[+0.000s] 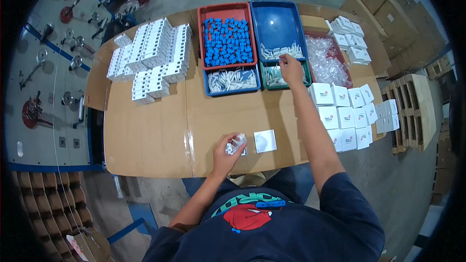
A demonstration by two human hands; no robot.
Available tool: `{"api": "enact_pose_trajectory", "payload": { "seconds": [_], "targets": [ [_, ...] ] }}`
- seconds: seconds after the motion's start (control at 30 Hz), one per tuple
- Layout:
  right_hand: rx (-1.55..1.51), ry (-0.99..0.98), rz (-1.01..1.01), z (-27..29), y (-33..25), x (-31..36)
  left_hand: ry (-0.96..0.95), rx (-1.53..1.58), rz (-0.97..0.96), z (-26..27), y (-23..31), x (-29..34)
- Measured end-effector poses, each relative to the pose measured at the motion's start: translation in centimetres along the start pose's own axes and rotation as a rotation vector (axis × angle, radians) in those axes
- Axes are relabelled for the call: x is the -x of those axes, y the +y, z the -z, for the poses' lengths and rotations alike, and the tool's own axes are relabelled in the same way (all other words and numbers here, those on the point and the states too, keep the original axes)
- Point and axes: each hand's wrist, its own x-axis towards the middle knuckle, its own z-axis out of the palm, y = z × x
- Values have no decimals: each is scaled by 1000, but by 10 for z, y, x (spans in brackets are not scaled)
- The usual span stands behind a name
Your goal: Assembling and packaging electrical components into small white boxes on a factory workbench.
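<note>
My left hand (224,157) is closed around a small clear plastic bag (238,141) near the table's front edge. Beneath that hand, a white printed piece (229,148) shows only in part. Just to its right lies an open white box (265,141). My right hand (291,71) reaches far forward, its fingers bunched at the front of a blue tray (275,22) holding small white stick-like parts (284,51). What those fingertips pinch, if anything, is too small to make out. A green tray (266,87) with similar pieces sits partly under my right hand.
Left of these stand a red tray (199,34) of blue parts (228,42) and a blue tray of white parts (230,80). Plastic bags (326,60) fill a red bin. Stacked white boxes (345,118) line the right, and more white cartons (154,43) the left.
</note>
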Motion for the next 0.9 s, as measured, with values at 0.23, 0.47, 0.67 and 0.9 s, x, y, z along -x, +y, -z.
{"api": "enact_pose_trajectory", "payload": {
  "seconds": [0.23, 0.47, 0.67, 0.9],
  "targets": [
    [388, -8, 158, -36, 27, -54, -64, -49, -2, 6, -5, 10],
    [341, -8, 89, -53, 30, -73, -62, -29, 7, 11, -6, 10],
    [205, -14, 65, -48, 34, -80, -97, -25, -1, 9, -10, 9],
    [56, -7, -19, -22, 21, -60, -85, 20, 20, 4, -10, 11]
  ]
}}
